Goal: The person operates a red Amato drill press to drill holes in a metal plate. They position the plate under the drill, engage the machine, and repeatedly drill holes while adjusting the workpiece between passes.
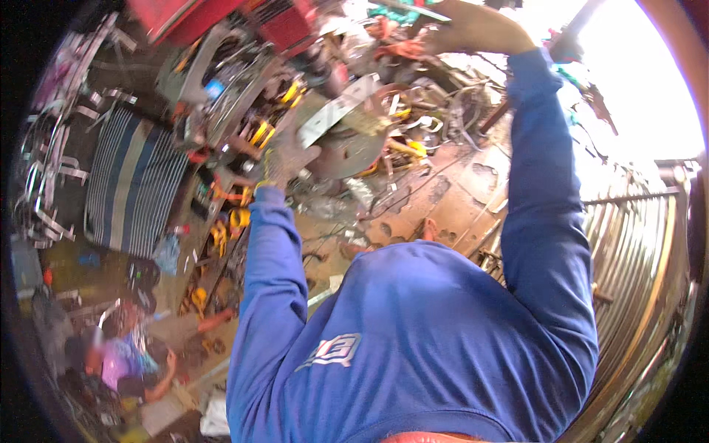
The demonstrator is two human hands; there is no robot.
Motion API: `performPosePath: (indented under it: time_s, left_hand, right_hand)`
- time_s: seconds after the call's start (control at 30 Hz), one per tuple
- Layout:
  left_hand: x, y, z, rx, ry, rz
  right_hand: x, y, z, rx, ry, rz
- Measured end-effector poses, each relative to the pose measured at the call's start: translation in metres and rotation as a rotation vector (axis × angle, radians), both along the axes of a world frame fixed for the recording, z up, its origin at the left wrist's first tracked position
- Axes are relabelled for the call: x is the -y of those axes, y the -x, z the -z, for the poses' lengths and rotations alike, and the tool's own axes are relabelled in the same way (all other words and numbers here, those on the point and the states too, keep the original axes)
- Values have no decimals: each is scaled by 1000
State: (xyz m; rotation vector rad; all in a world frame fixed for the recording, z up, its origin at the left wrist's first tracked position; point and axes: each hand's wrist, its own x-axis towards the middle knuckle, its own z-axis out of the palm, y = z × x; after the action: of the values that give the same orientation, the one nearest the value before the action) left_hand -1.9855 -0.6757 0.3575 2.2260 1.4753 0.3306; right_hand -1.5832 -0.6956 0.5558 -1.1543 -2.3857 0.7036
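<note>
My left hand (pixel 289 151), blurred, reaches forward left of centre, its thumb apart from the fingers. Beside the thumb and fingers is one end of a pale flat metal strip (pixel 338 111); whether I grip it, I cannot tell. A dark round disc (pixel 336 156) lies just under that strip. Far forward at the upper right is my right hand (pixel 476 28), smeared by motion and bright light. A thin metal bar (pixel 417 9) meets its finger side, but the fingers' closing around it does not show clearly.
Heaped tools and scrap cover the area ahead, with orange cloth (pixel 399 49) and a red metal case (pixel 173 16). A striped seat (pixel 134 184) stands at left. Another person (pixel 122 362) sits at lower left. Corrugated metal sheeting (pixel 628 258) is at right.
</note>
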Motion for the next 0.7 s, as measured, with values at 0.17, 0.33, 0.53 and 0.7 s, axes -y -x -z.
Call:
performPosePath:
  time_s: [0.17,0.33,0.53,0.7]
  left_hand:
    - [4,-21,-1,-133,-37,-139]
    - [-1,-17,9,-176,-171,-120]
    - [-6,-8,21,-64,-129,-124]
    - [-2,-11,15,-129,-175,-140]
  right_hand:
    - [1,3,15,71,-128,235]
    - [-3,-2,15,-54,102,122]
    - [-4,-1,19,-28,96,151]
    - [-10,-4,24,27,-8,140]
